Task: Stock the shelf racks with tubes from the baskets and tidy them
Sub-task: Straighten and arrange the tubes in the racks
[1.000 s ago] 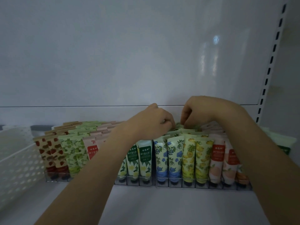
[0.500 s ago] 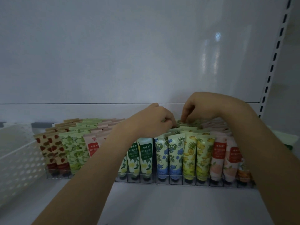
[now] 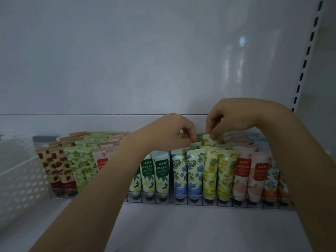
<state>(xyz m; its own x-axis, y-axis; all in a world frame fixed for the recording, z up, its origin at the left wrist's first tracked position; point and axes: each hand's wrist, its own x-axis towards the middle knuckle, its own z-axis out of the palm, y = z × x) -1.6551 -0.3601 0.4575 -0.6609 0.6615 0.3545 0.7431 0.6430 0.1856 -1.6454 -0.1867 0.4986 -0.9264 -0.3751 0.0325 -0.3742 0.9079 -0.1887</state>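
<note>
Pinching a pineapple tube (image 3: 209, 141) by its top, the right hand (image 3: 234, 118) works beside the curled left hand (image 3: 169, 134), hold unclear; racks (image 3: 200, 202) beneath look nearly full, apparently leaving tidying.

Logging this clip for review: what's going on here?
A person is tidying tubes standing in a clear shelf rack. The right hand pinches the top of a yellow pineapple-print tube, which stands higher than its row. The left hand, curled, is at the tube tops beside it; whether it grips one is unclear.
</note>
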